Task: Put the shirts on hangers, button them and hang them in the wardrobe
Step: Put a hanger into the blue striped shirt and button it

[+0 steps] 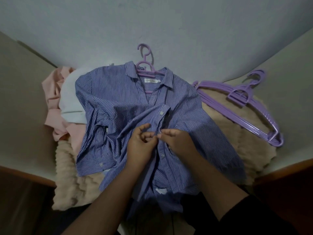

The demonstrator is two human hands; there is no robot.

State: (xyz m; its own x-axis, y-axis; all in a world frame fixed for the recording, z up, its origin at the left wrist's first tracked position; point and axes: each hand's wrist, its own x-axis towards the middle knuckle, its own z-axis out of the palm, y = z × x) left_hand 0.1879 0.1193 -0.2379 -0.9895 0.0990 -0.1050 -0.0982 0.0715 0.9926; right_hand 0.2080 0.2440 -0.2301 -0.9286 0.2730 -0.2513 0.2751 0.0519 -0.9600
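Both hands pinch the placket of the blue-and-white striped cotton shirt [135,106]

The left hand [139,147] and right hand [180,141] clamp its front at centre; it lies on a purple plastic hanger [146,65], spare purple hangers [243,106] at 2 o'clock.

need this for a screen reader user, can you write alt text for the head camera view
Both hands, the left hand and right hand, pinch the front placket of a blue striped shirt at mid-chest, as if fastening a button. The shirt lies on a purple hanger on a beige blanket, with pink and white shirts left and spare purple hangers right.
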